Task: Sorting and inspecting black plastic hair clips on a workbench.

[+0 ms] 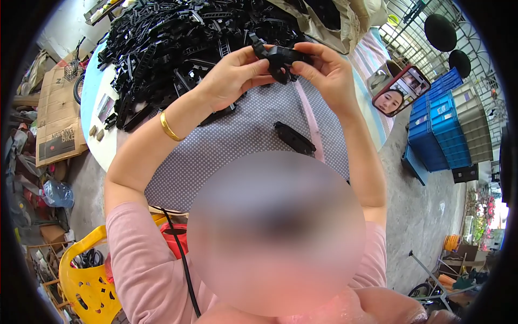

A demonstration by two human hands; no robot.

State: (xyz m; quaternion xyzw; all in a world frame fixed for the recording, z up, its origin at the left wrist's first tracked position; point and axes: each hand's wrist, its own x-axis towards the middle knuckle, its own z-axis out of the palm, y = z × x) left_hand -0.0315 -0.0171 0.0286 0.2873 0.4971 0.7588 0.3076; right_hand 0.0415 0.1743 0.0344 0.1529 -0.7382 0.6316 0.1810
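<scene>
Above the far middle of the table, both my hands grip one black plastic part (281,56) with a curved, irregular outline. My left hand (233,75) pinches its left end between thumb and fingers, a gold bangle on that wrist. At the other end, my right hand (327,74) is closed on the same part, thumb below and fingers behind. Nearer to me, a separate long black plastic piece (294,139) lies on the grey dotted tablecloth (237,156). Just behind and left of my hands spreads a big heap of black plastic parts (162,48).
A phone (401,90) stands at the table's right side. Beyond it are stacked blue crates (436,129) and grey crates (472,121). A yellow plastic chair (89,281) is at lower left, a cardboard box (56,119) at far left. A black cable (183,259) hangs near my left side.
</scene>
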